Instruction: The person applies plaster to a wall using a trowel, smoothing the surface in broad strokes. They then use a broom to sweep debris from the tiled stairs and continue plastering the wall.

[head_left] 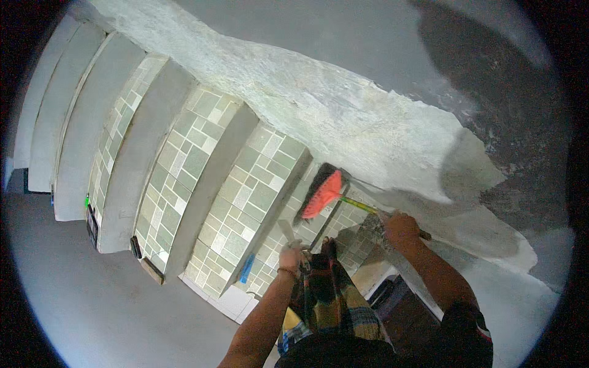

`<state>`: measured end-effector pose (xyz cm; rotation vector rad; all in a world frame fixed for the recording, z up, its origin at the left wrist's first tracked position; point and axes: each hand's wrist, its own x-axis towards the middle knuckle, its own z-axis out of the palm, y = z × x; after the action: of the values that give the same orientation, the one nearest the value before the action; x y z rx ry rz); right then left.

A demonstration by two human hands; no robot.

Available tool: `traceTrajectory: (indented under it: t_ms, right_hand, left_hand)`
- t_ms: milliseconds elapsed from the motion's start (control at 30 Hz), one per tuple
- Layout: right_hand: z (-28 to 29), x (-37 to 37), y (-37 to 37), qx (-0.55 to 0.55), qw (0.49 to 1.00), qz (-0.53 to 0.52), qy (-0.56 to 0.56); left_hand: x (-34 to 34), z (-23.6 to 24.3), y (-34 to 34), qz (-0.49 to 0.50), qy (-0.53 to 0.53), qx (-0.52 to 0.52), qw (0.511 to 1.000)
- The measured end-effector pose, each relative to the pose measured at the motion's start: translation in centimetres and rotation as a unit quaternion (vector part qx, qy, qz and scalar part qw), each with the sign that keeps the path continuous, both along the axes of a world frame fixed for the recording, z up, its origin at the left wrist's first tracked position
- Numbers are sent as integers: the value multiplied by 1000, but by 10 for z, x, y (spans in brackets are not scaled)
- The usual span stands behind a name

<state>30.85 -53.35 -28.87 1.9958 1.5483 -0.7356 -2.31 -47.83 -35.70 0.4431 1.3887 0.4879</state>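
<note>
My right hand (402, 228) is closed round the yellow-green handle of a broom (324, 195). The broom has an orange-red head and dark bristles, which lie against a tiled step (261, 254) close to the rough wall. In front of my body, my left hand (292, 257) is closed on a pale flat piece (286, 230) that points up and away; its kind cannot be made out. Below that hand hangs a plaid cloth (325, 276) worn round my legs. Part of a bare foot (329, 245) shows on the step beyond the cloth.
Tiled stairs (211, 135) climb to the left. A rough whitewashed wall (343, 110) borders them. A blue strip (246, 268), a wooden block (152, 270) and a small black object (135, 246) lie near the step ends. A dark box-like thing (408, 313) stands at lower right.
</note>
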Motion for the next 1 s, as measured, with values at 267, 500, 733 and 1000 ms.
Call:
traceTrajectory:
  t_ms: [267, 500, 733, 1000]
  right_hand:
    - [-49, -6, 14, 1, 999, -40, 14]
    - [-3, -10, -26, 63, 995, -52, 64]
    - [-99, -5, -7, 79, 992, -97, 32]
    - [1, 6, -72, -20, 996, -83, 38]
  left_hand:
    - [14, -4, -3, -55, 9, -27, 998]
    - [8, -25, -8, -78, 24, -47, 996]
    - [-6, -56, -14, -246, 56, 174, 952]
    - [8, -14, -15, -88, -16, -36, 995]
